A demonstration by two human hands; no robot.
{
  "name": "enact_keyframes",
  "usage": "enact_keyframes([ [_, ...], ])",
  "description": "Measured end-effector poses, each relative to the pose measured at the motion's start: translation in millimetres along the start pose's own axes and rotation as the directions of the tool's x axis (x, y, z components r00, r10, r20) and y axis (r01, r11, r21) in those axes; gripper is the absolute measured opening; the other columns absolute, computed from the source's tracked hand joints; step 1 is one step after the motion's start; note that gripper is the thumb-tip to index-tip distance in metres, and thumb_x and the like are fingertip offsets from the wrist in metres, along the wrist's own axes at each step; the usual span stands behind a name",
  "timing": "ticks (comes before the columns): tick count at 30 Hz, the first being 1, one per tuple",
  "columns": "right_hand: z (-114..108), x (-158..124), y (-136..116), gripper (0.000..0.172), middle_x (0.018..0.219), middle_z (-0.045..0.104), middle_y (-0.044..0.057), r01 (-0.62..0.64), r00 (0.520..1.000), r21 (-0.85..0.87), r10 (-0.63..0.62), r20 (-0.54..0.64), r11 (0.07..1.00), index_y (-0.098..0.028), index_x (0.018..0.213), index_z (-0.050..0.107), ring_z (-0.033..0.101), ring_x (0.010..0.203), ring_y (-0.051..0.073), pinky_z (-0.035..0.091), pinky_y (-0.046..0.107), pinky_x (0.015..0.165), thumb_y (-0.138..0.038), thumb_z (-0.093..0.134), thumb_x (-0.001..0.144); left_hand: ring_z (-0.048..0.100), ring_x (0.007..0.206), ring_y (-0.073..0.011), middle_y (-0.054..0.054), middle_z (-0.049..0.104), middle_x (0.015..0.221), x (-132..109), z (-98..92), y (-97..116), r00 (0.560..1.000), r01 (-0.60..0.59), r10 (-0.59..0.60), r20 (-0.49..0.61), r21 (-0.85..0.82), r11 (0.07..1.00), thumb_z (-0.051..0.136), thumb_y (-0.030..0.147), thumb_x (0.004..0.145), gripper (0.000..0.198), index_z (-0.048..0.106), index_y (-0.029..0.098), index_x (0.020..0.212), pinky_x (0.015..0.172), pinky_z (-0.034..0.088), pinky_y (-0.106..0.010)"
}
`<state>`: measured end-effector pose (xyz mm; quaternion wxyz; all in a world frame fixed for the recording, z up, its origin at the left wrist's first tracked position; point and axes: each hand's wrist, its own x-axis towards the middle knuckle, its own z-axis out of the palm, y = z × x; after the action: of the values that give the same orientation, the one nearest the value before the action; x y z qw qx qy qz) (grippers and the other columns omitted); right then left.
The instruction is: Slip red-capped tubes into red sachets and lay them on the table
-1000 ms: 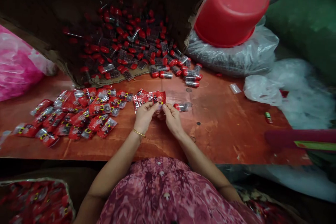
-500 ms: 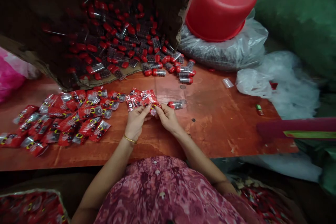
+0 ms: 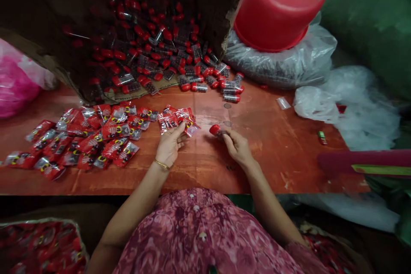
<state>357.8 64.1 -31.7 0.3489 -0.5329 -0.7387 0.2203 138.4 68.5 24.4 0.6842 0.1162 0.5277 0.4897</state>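
My left hand (image 3: 169,146) pinches a small red printed plastic packet (image 3: 186,116) between thumb and fingers; its clear end points toward the right hand. More flat red packets (image 3: 167,120) lie just behind and beside it, partly overlapping. To the right, my right hand (image 3: 237,145) is closed on a small clear bottle with a red cap (image 3: 215,129). The cap faces left, and fingers hide most of the bottle's body. Left of the hands, several filled red packets (image 3: 86,137) are spread in a loose pile on the red-brown table (image 3: 205,171).
A cardboard box (image 3: 64,78) on its side spills many red-capped bottles (image 3: 199,87) onto the table. A red tub (image 3: 279,13) sits upside down on a filled clear bag (image 3: 282,68). Crumpled plastic bags (image 3: 316,102) and a tiny green-and-red item (image 3: 321,138) lie at right.
My right hand has left the packet, moved right and taken hold of the red-capped bottle that lay on the table. My left hand stays at the packet. The view has shifted slightly.
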Motion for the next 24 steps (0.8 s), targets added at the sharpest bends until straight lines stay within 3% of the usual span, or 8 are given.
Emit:
enact_keyframes([
  [3,3.5,-13.5,-30.7,0.030,0.073,0.066,0.002,-0.152,0.988,0.286,0.152,0.021,0.946,-0.020,0.094,0.064,0.057,0.058,0.015,0.046,0.027,0.054,-0.037,0.041,0.087,0.059,0.053,-0.0079,0.001,0.067,0.062,-3.7,0.6,-0.6,1.000,-0.015,0.015,-0.001,0.021,1.000,0.082,0.039,0.047,0.038,0.064,0.015,0.069,0.048,0.043,-0.016],
  [7,1.2,-14.9,-63.7,0.027,0.064,0.062,-0.001,-0.221,0.975,0.453,0.206,0.084,0.864,-0.020,0.083,0.067,0.051,0.049,0.012,0.043,0.024,0.047,-0.039,0.048,0.083,0.060,0.057,-0.0088,0.000,0.067,0.065,-8.7,1.9,-1.8,0.999,-0.040,0.038,0.035,0.058,0.998,0.081,0.043,0.048,0.038,0.064,0.015,0.068,0.052,0.046,-0.018],
  [14,3.5,-4.3,-77.1,0.028,0.060,0.059,0.000,-0.294,0.955,0.495,0.237,0.177,0.818,-0.019,0.078,0.066,0.050,0.049,0.012,0.041,0.022,0.045,-0.042,0.051,0.080,0.057,0.054,-0.0083,0.000,0.065,0.059,-16.1,5.2,-2.4,0.992,-0.124,0.119,0.049,0.124,0.985,0.080,0.050,0.040,0.044,0.064,0.013,0.058,0.057,0.047,-0.021],
  [18,7.6,-5.0,-76.2,0.027,0.058,0.057,-0.001,-0.283,0.959,0.491,0.258,0.120,0.824,-0.019,0.081,0.066,0.048,0.047,0.011,0.040,0.022,0.044,-0.041,0.050,0.080,0.058,0.052,-0.0089,0.000,0.065,0.058,-13.9,2.1,-1.7,0.996,-0.074,0.067,0.065,0.122,0.990,0.080,0.052,0.039,0.047,0.063,0.013,0.059,0.054,0.047,-0.020],
  [24,7.3,-9.7,-77.8,0.025,0.063,0.062,0.000,-0.288,0.957,0.490,0.229,0.178,0.823,-0.019,0.079,0.067,0.049,0.049,0.011,0.041,0.023,0.045,-0.039,0.051,0.079,0.058,0.056,-0.0097,-0.001,0.066,0.064,-9.1,-2.7,-1.6,0.997,-0.047,0.041,0.060,0.109,0.993,0.080,0.051,0.043,0.046,0.063,0.015,0.065,0.053,0.046,-0.020],
])
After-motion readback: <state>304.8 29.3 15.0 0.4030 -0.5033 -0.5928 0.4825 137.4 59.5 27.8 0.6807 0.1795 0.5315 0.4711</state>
